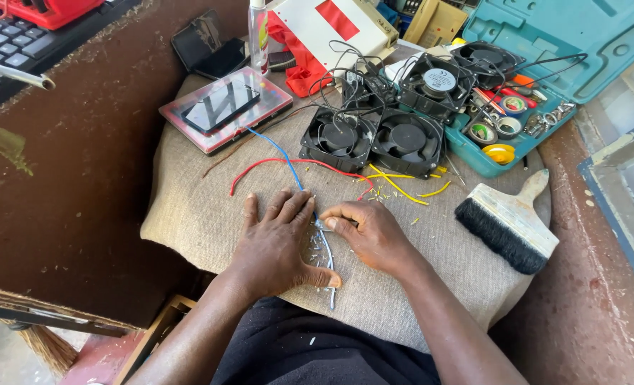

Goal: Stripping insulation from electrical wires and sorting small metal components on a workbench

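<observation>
With the left hand (277, 246) spread flat pinning the blue wire (325, 246), we pinch its end between closed right-hand fingers (333, 222) (keep the wire taut on the surface (210, 207)).

Got my left hand (277, 239) flat on the burlap-covered table (203, 207), pinning a blue wire (288, 160) near the front edge, while my right hand (370, 232) pinches it just beside. Red wire (274, 162) and yellow offcuts (402, 187) lie mid-table, black fans (374, 135) toward the back, a brush (506, 224) at the right edge.
</observation>
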